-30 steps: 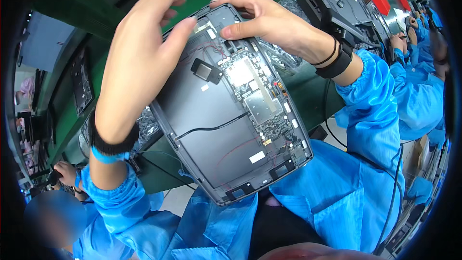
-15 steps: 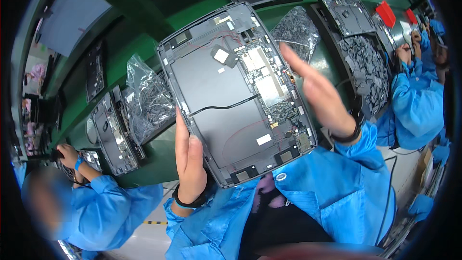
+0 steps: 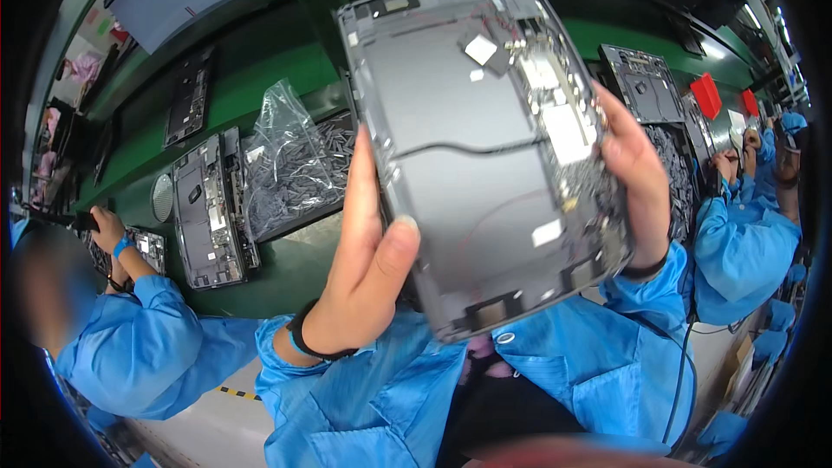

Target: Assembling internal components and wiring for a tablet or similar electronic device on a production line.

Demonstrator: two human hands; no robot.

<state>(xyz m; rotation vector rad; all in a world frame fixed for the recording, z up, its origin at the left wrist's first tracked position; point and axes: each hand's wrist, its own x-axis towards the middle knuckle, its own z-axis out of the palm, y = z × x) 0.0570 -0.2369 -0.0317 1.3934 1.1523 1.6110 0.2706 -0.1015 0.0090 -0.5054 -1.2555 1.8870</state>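
Observation:
I hold a large grey open device shell upright in front of me, its inner side facing me with a dark panel, thin cables and small circuit boards along its right side. My left hand grips its lower left edge, thumb on the inner face. My right hand clasps its right edge. Both wrists wear dark bands over blue sleeves.
A green workbench lies below, with another open device shell and a clear plastic bag of small parts in a dark tray. A person in blue works at my left; others in blue sit at my right. More shells and red bins lie farther right.
The shell has been lifted higher and closer to the camera. My left hand moved up from the bottom edge to the lower left edge; my right hand stays on the right edge.

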